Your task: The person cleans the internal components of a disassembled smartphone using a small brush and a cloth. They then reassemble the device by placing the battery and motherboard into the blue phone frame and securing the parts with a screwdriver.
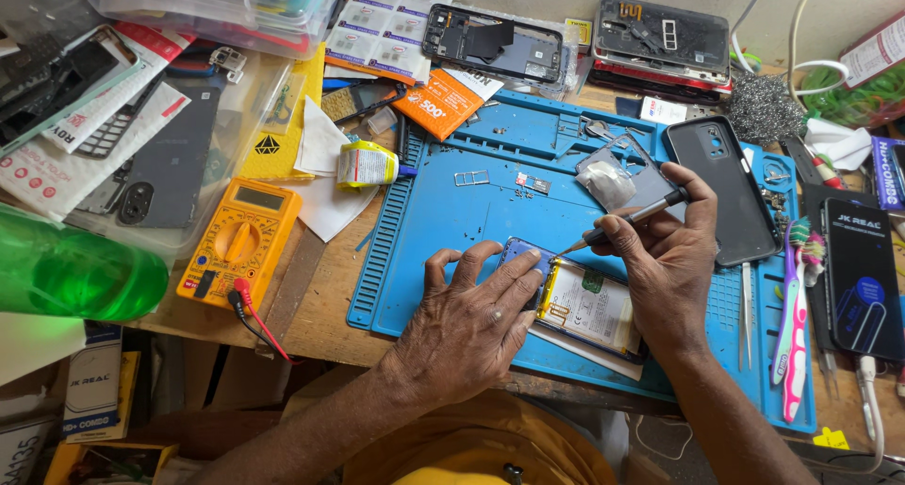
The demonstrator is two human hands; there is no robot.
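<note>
An opened phone (pixel 583 306) lies face down on the blue repair mat (pixel 443 212), its battery and board showing. My left hand (pixel 468 320) presses flat on the phone's upper left end, fingers spread over it. In my right hand (pixel 665 259) I grip a thin screwdriver (pixel 627 219). Its tip points down-left at the phone's top edge, just above my left fingers. A black phone back cover (pixel 721 188) lies on the mat right behind my right hand.
A yellow multimeter (pixel 240 243) with red and black leads sits left of the mat. A green bottle (pixel 75 270) lies at the far left. Two toothbrushes (pixel 792 325) and tweezers (pixel 746 311) lie on the mat's right side. Phone parts and packets crowd the back.
</note>
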